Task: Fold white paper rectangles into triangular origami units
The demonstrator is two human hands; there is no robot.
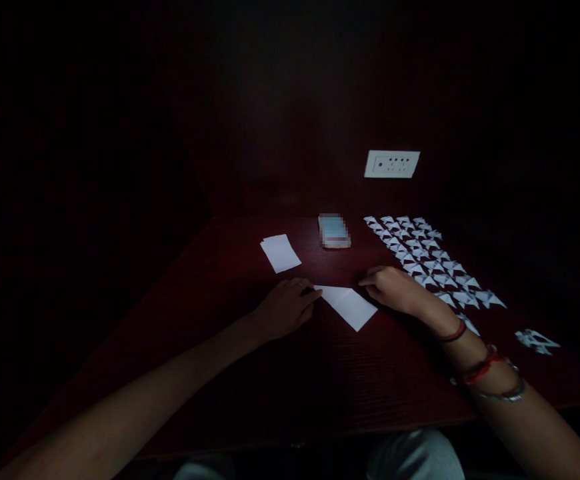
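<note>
A white sheet of paper, with one corner folded over, lies on the dark red table in front of me. My left hand is closed at its pointed left end, thumb and fingertips on the paper. Just off the sheet's upper right edge is my right hand, fingers curled together, with nothing visible in them. Beyond my left hand sits a small stack of white paper squares. To the right of my right hand, several folded white paper figures stand in rows.
A phone, its screen blurred, lies near the back wall. The wall carries a white power socket. Another small group of folded paper pieces lies at the right, beyond my right forearm. The table's front edge runs above my knees.
</note>
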